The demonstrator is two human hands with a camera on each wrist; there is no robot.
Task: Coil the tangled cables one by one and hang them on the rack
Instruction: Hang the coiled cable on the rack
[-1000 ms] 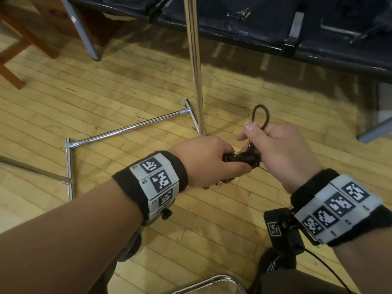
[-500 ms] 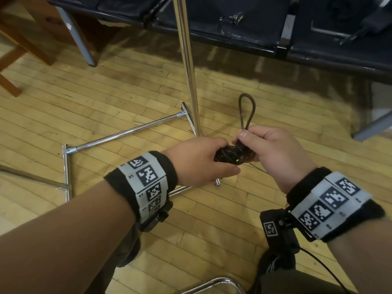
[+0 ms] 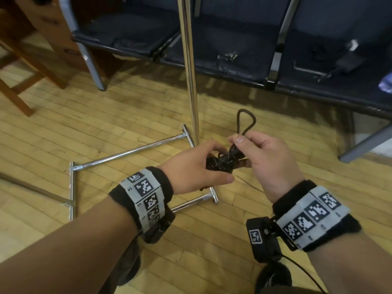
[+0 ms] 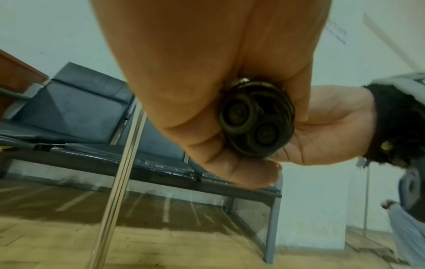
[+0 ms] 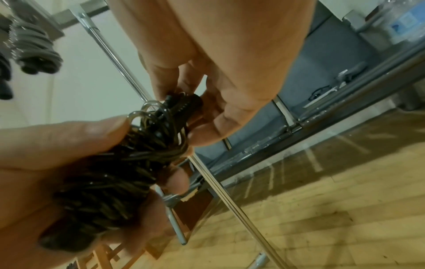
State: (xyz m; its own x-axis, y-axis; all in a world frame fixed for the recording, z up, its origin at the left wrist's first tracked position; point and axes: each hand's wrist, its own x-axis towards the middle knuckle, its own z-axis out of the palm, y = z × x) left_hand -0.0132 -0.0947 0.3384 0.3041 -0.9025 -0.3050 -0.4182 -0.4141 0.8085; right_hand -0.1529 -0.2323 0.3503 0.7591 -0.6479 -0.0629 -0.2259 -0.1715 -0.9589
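Note:
A black cable wound into a tight bundle (image 3: 220, 164) sits between my two hands, low in front of the rack's chrome pole (image 3: 191, 71). My left hand (image 3: 213, 165) grips the bundle's body with fingers and thumb curled round it. My right hand (image 3: 241, 151) pinches the bundle's upper end, and a small loop of cable (image 3: 246, 122) stands up above its thumb. In the left wrist view the bundle's round coiled end (image 4: 255, 123) faces the camera. The right wrist view shows the cable's wraps (image 5: 115, 172) in my left hand's fingers (image 5: 57, 143).
The rack's chrome base bars (image 3: 131, 149) lie on the wooden floor. A dark bench (image 3: 233, 39) runs behind, with a power adapter (image 3: 347, 62) on its right seat. Wooden furniture (image 3: 21, 81) stands at left. Other coiled cables (image 5: 34, 49) hang at the right wrist view's top left.
Both hands have kept hold of the bundle and sit a little lower in view. The loop above my right thumb stands longer and narrower. More of the bench shows.

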